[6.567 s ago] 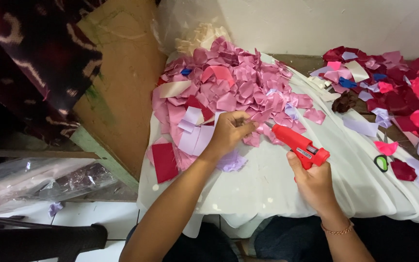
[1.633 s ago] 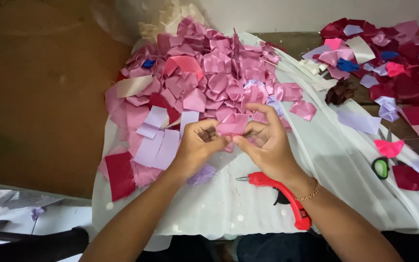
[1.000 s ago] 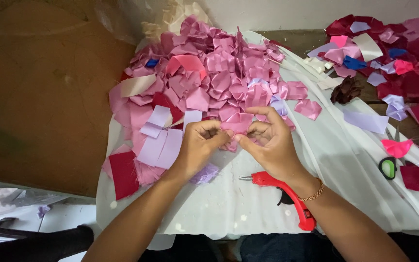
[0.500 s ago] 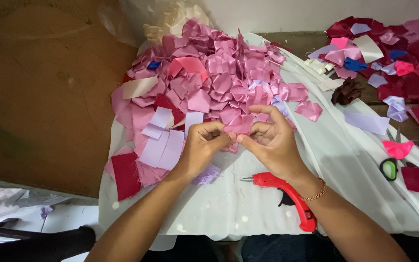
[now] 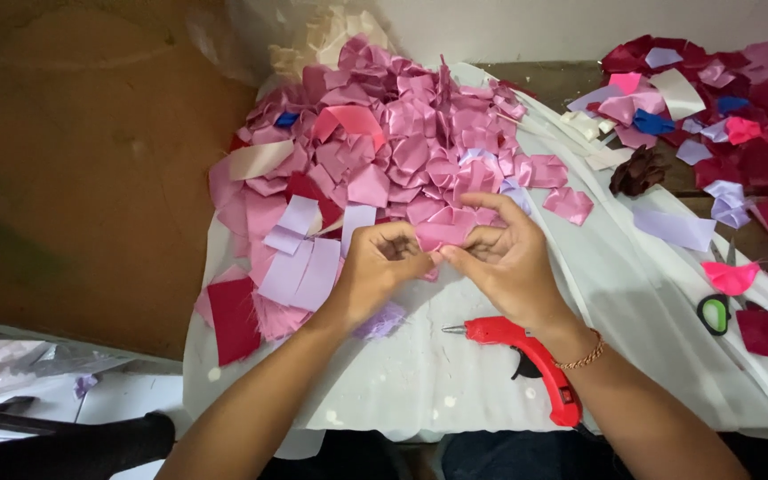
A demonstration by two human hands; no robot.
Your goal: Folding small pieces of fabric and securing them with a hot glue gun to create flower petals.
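Both hands, left (image 5: 375, 271) and right (image 5: 504, 262), pinching one pink satin piece (image 5: 444, 233) together.

Light even and soft, from overhead; white cloth (image 5: 455, 391) brightest, no harsh glare. Satin pile (image 5: 402, 151) above it shows faint sheen. Left of the cloth, brown floor falls dim. Short soft shadows under forearms. Focus sharp centrally; slight stretch toward corners.

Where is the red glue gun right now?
The red plastic glue gun lies on the white cloth, just beside the right hand and its wrist, nozzle pointing left.
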